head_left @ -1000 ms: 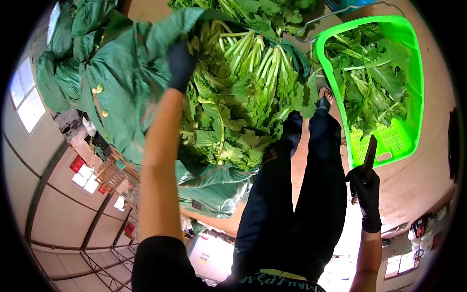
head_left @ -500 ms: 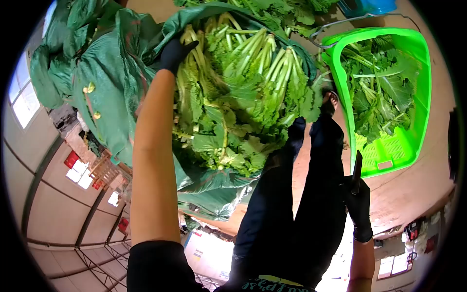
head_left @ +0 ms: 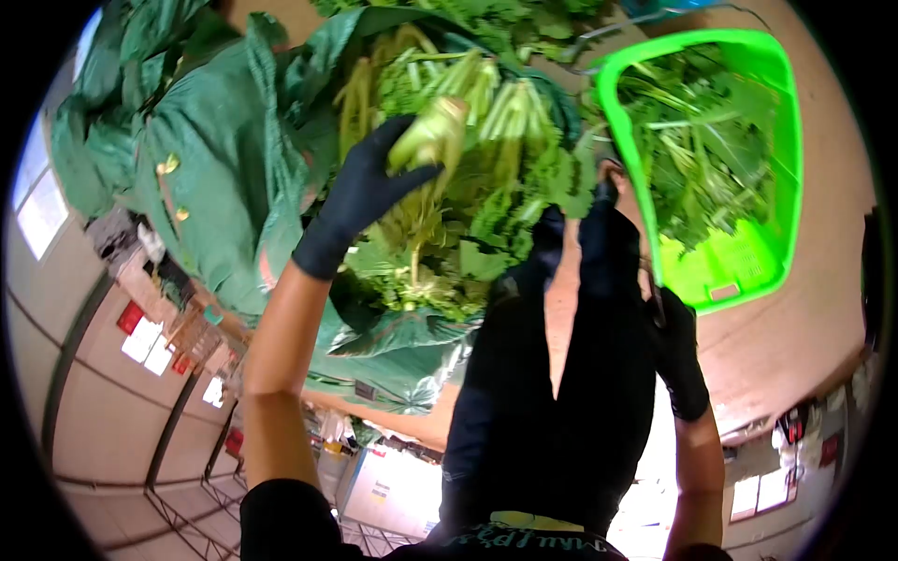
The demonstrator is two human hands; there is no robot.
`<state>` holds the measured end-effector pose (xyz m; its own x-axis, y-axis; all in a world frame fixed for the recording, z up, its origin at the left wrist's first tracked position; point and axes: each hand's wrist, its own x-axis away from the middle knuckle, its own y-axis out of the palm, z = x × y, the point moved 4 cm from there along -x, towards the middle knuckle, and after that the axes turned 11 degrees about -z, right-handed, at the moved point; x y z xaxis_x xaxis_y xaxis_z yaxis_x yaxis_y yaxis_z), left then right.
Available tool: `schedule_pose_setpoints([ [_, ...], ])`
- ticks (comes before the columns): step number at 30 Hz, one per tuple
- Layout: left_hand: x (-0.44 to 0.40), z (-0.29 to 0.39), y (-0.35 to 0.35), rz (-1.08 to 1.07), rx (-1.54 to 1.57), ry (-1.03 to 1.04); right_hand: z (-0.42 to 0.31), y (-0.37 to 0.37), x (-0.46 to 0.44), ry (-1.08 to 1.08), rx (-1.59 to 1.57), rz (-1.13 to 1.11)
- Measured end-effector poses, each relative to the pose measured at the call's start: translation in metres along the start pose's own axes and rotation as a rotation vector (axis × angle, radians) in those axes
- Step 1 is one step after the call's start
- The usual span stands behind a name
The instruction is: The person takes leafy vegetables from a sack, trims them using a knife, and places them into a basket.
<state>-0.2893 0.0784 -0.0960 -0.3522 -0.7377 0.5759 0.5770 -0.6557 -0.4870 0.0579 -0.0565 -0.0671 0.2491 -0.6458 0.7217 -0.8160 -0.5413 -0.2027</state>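
My left hand [head_left: 360,192], in a black glove, is closed round a head of leafy greens [head_left: 432,133]. Its pale cut stem end points up, and its leaves hang down, slightly blurred. Under it, more leafy greens [head_left: 510,117] with pale stalks fill an open green sack [head_left: 220,168]. My right hand [head_left: 675,360], also gloved in black, grips a knife [head_left: 659,304] beside my right leg, just below the bright green basket [head_left: 795,187]. Most of the knife's handle is hidden by the fingers.
Loose leaves lie in the basket, whose wire handle [head_left: 599,37] leans toward the far side. More greens [head_left: 524,23] lie beyond the sack on the brown floor [head_left: 823,318]. A blue object [head_left: 655,7] shows at the top edge. My legs are between sack and basket.
My left hand has lifted a head of greens out from the left of the pile and brought it nearer. The knife has tilted and lowered slightly, and the view has shifted a little.
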Motion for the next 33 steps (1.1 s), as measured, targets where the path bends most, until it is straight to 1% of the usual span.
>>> schedule_pose_setpoints([
  [1,0.000,0.037,0.010,-0.125,0.046,0.015,-0.015,-0.009,-0.001,-0.077,0.038,0.048],
  [2,-0.001,0.069,0.023,-0.252,0.089,0.038,-0.018,-0.019,-0.002,-0.124,0.156,0.098],
  [4,-0.004,0.124,0.058,-0.375,0.049,0.136,-0.041,-0.049,0.002,-0.180,0.313,0.139],
  [5,-0.006,0.151,0.074,-0.402,0.052,0.194,-0.043,-0.063,0.007,-0.226,0.381,0.181],
  [8,-0.012,0.221,0.118,-0.418,0.031,0.318,-0.036,-0.101,0.031,-0.151,0.434,0.200],
  [9,-0.014,0.241,0.131,-0.412,0.038,0.355,-0.026,-0.113,0.041,-0.141,0.410,0.237],
  [10,-0.019,0.254,0.145,-0.485,0.094,0.306,-0.018,-0.125,0.052,-0.125,0.427,0.272],
  [12,-0.023,0.283,0.168,-0.418,0.069,0.402,0.003,-0.146,0.072,-0.098,0.448,0.338],
  [13,-0.028,0.290,0.180,-0.419,0.052,0.430,0.019,-0.152,0.081,-0.103,0.446,0.369],
  [14,-0.034,0.295,0.194,-0.429,0.035,0.453,0.047,-0.158,0.085,0.007,0.482,0.336],
  [15,-0.040,0.301,0.204,-0.439,0.018,0.474,0.105,-0.161,0.086,0.103,0.393,0.353],
  [16,-0.053,0.305,0.213,-0.603,0.164,0.431,0.164,-0.162,0.092,0.191,0.305,0.370],
  [18,-0.068,0.307,0.232,-0.604,0.180,0.449,0.225,-0.170,0.111,0.396,0.336,0.346],
  [19,-0.078,0.308,0.239,-0.607,0.209,0.442,0.214,-0.177,0.116,0.395,0.240,0.427],
  [20,-0.082,0.307,0.247,-0.633,0.246,0.414,0.204,-0.181,0.117,0.344,0.000,0.469],
  [21,-0.089,0.305,0.260,-0.705,0.474,0.301,0.184,-0.183,0.121,0.311,-0.251,0.502],
  [22,-0.094,0.314,0.265,-0.774,0.558,0.225,0.155,-0.187,0.115,0.284,-0.556,0.460],
  [23,-0.101,0.317,0.273,-0.783,0.528,0.252,0.127,-0.192,0.103,-0.011,-0.582,0.419],
  [24,-0.105,0.322,0.279,-0.793,0.502,0.273,0.121,-0.195,0.096,-0.107,-0.400,0.461],
  [25,-0.108,0.327,0.283,-0.766,0.429,0.310,0.114,-0.199,0.086,-0.108,-0.319,0.474],
  [26,-0.111,0.331,0.285,-0.739,0.356,0.347,0.105,-0.207,0.078,-0.030,-0.240,0.449],
  [28,-0.117,0.332,0.286,-0.810,0.442,0.270,0.103,-0.221,0.067,-0.135,-0.117,0.466],
  [29,-0.118,0.331,0.285,-0.814,0.392,0.273,0.107,-0.225,0.064,-0.215,-0.100,0.441],
  [30,-0.120,0.331,0.283,-0.813,0.342,0.279,0.107,-0.230,0.062,-0.204,0.026,0.373],
  [32,-0.122,0.322,0.279,-0.830,0.452,0.278,0.111,-0.239,0.064,-0.226,-0.064,0.260],
  [33,-0.122,0.323,0.277,-0.835,0.511,0.279,0.116,-0.244,0.061,-0.196,-0.101,0.147],
])
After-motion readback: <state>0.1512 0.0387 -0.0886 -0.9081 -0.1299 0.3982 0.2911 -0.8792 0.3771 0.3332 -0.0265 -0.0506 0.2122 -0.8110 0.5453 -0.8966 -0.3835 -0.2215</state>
